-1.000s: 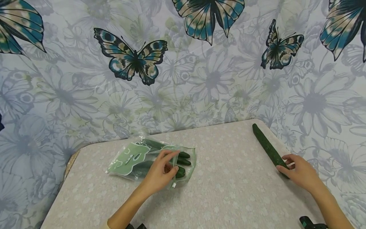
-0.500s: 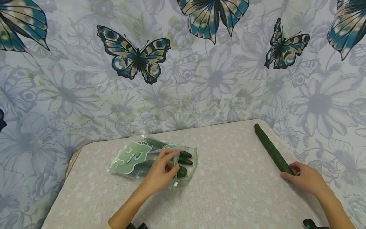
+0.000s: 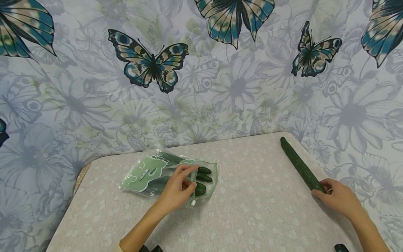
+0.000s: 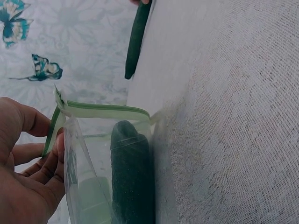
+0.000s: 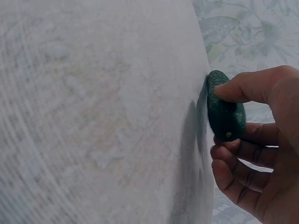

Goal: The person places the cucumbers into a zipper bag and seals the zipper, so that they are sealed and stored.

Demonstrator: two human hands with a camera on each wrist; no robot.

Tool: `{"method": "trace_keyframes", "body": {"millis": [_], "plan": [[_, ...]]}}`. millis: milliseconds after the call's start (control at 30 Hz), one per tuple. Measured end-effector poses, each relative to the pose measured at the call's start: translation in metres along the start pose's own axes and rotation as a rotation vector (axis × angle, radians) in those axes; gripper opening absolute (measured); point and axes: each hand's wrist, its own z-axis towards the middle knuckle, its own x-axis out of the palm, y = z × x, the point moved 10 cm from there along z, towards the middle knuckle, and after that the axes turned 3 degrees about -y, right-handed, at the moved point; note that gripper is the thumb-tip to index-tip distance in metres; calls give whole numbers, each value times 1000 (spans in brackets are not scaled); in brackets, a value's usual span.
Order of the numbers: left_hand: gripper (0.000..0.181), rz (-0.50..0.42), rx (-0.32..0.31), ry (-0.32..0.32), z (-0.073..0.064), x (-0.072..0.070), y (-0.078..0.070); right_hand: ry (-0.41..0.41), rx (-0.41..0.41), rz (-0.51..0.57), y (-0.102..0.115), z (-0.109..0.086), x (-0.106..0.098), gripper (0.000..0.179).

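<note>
A clear zip bag with a green cartoon print lies on the left of the table, several cucumbers inside. My left hand pinches the upper layer at its mouth, between thumb and fingers. In the left wrist view the green zip strip stands lifted, leaving a gap over a bagged cucumber. At the table's right side, a long dark green cucumber slants away from me. My right hand grips its near end; the right wrist view shows the thumb on one side, fingers on the other.
A pale floral cloth covers the table, whose right edge runs close beside the loose cucumber. Behind stands a wall covering with butterflies and flowers. A white zip slider sits at the bag's near corner.
My right hand has shifted a little right and toward me, to the loose cucumber's near end. The left hand keeps its hold on the bag. The head view has shifted slightly.
</note>
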Motion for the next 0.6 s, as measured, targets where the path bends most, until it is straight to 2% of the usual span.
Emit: {"method": "trace_keyframes", "body": {"millis": [400, 600], "plan": [[58, -8, 2, -2, 0, 0, 2, -196, -13, 76, 10, -6, -30, 62], [57, -13, -8, 4, -1, -1, 2, -323, -74, 100, 21, -9, -37, 53]]}}
